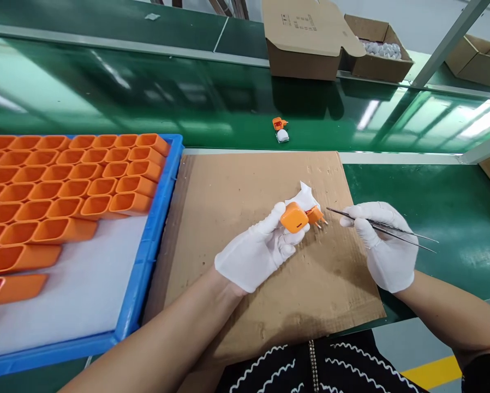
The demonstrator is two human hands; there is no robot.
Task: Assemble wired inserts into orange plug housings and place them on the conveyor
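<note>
My left hand point(265, 245), in a white glove, grips an orange charger cap point(294, 217) with a small dark slot in its face. Just right of the cap is an orange plug piece point(315, 215) with metal pins, and a crumpled white scrap point(304, 195) shows behind them. Whether the plug piece is joined to the cap or lies on the board I cannot tell. My right hand point(382, 240), also gloved, is closed on tweezers point(386, 228), whose tips point left toward the plug piece without touching it. Both hands are above a cardboard sheet point(228, 218).
A blue tray point(169, 185) on the left holds rows of orange sleeves point(85, 188). Small orange and white parts point(279, 125) lie beyond the cardboard on the green bench. Cardboard boxes point(302, 54) stand on the back shelf, one holding white round pieces point(382, 50).
</note>
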